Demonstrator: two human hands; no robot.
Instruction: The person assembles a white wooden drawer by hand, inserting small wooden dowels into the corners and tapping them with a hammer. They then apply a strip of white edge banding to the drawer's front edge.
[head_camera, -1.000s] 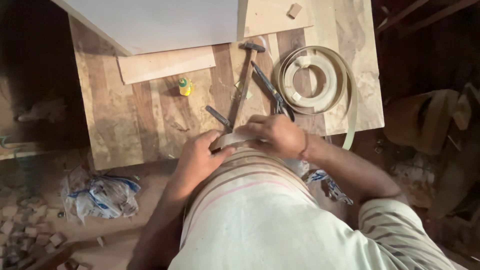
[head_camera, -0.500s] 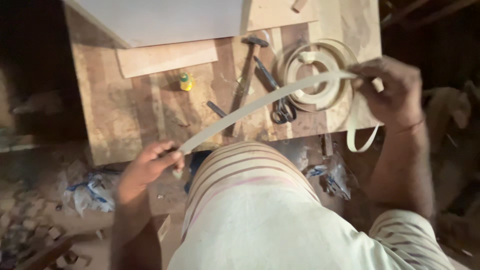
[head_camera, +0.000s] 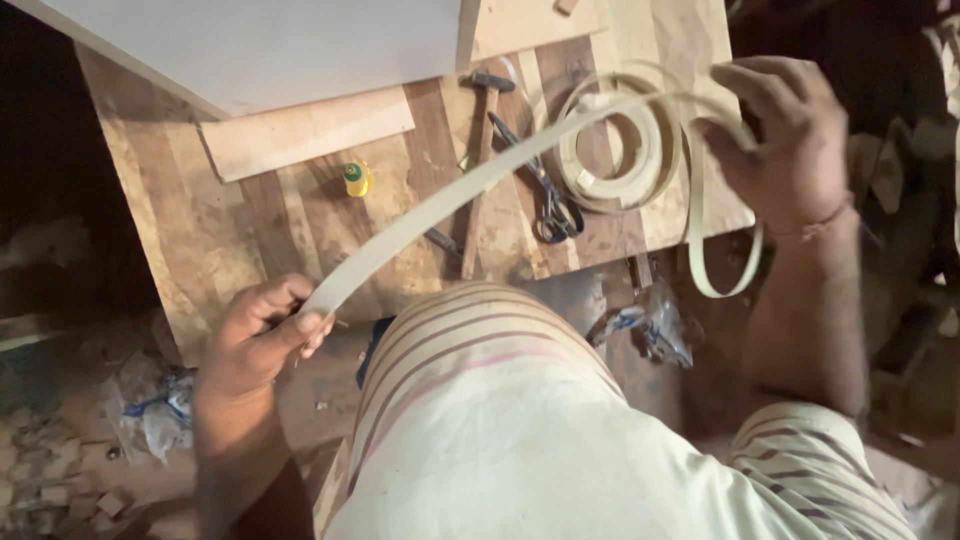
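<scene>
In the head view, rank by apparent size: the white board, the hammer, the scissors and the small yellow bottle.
1. White board
2. Hammer
3. Scissors, slightly shorter than the hammer, so that order is unsure
4. Yellow bottle

Your left hand (head_camera: 262, 335) and right hand (head_camera: 790, 140) stretch a pale strip (head_camera: 470, 185): thin, smooth, matt, looks like plastic or veneer edging. Under it, the workbench (head_camera: 200, 240) is rough, worn plank wood, dull and stained. On the bench: hammer (head_camera: 482, 150) with dark metal head and bare wooden handle; scissors (head_camera: 545, 195) of dark, dull metal; small glossy yellow plastic bottle (head_camera: 355, 178). Above the bottle, a smooth matt white board (head_camera: 270, 45). Your striped shirt (head_camera: 500, 420) is soft cloth.
</scene>
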